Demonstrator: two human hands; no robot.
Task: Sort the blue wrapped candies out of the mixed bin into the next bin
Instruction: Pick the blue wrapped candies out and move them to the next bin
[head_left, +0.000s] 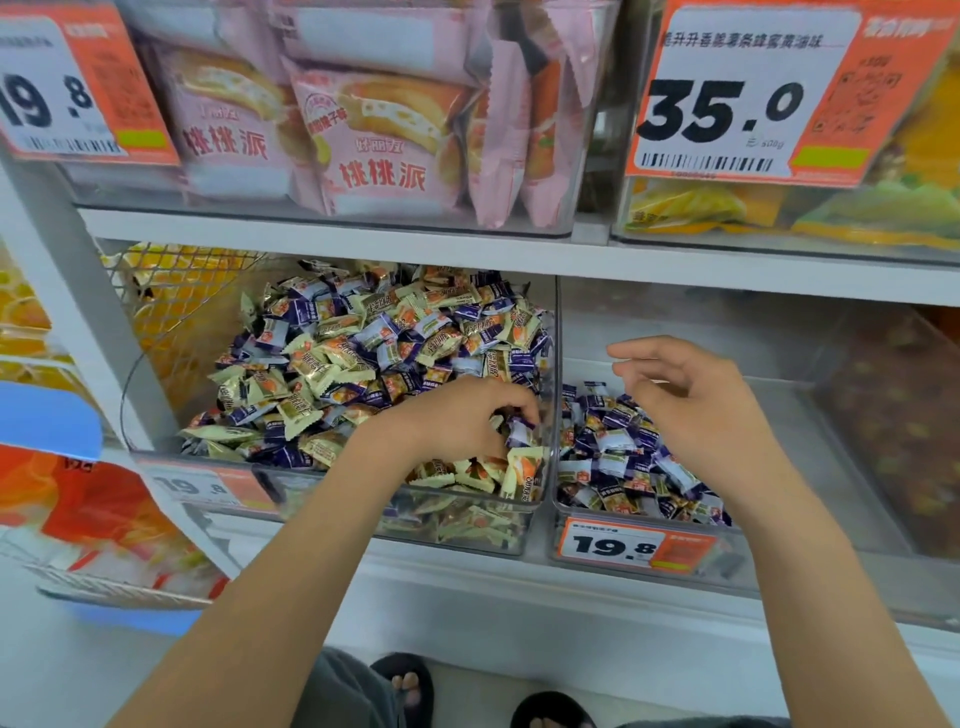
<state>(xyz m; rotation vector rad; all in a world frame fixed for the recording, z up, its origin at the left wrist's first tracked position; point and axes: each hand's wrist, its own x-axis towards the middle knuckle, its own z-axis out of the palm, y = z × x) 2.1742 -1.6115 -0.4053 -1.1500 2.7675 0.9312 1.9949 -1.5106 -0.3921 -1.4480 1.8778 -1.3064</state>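
The mixed bin (467, 540) is a clear plastic tub piled with cream and blue wrapped candies. To its right, the neighbouring clear bin (613, 514) holds a smaller heap of blue wrapped candies (618, 452). My left hand (462, 421) reaches into the front right corner of the mixed bin, its fingers curled round a blue wrapped candy (519, 432). My right hand (696, 400) hovers above the blue heap in the right bin, fingers loosely spread and holding nothing.
A shelf board (519, 249) runs close above both bins. Pink snack packs (384, 140) and a 35.0 price tag (753, 98) sit on the shelf above. A wire basket (171, 291) stands left of the mixed bin. A dark-filled bin (898, 426) lies far right.
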